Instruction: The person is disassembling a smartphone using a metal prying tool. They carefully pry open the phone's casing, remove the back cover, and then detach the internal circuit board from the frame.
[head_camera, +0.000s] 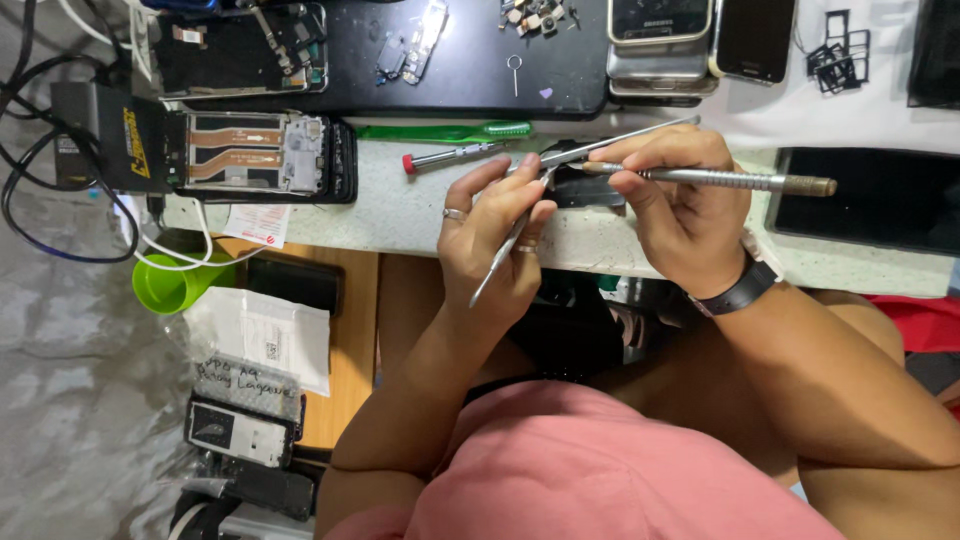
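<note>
two hands: left hand (495, 235) grips one tweezers (510, 245), right hand (675, 200) one screwdriver (720, 179).

Two hands work at the tabletop: a left hand (495, 245) and a right hand (675, 205). One long grey metal screwdriver (720, 180), one pair of slim steel tweezers (505, 255), one red-capped small screwdriver (450, 156), one green plastic cup (165, 285) at left, two opened black phone bodies (265, 155) (235, 50) at far left.
</note>
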